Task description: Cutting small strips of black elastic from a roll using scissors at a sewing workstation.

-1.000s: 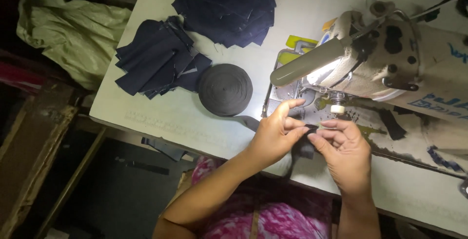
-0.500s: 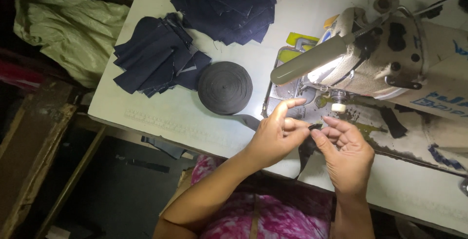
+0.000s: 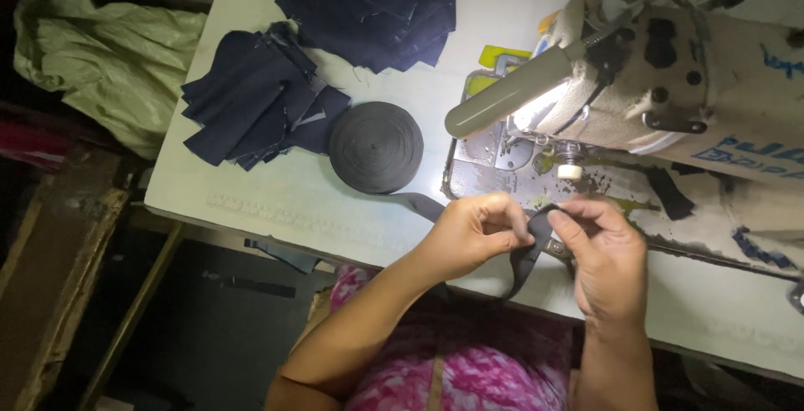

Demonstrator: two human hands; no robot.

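My left hand [image 3: 474,235] and my right hand [image 3: 605,258] pinch a strip of dark grey tape [image 3: 534,239] between them, just in front of the sewing machine [image 3: 670,76]. The tape is bent into a loop that hangs down below my fingers. A tail of it runs left across the table to a flat round roll of the same tape [image 3: 376,146]. The machine's lit needle area lies a little beyond my fingertips.
Two piles of dark blue fabric pieces lie on the white table [image 3: 268,201]: a smaller pile [image 3: 255,101] left of the roll, a larger pile [image 3: 373,5] at the far edge. A pale green sack [image 3: 105,55] sits left of the table. Wooden frame pieces [image 3: 59,294] stand below.
My hands have drawn back slightly from the needle toward the table's front edge, and the tape between them has been folded into a loop.
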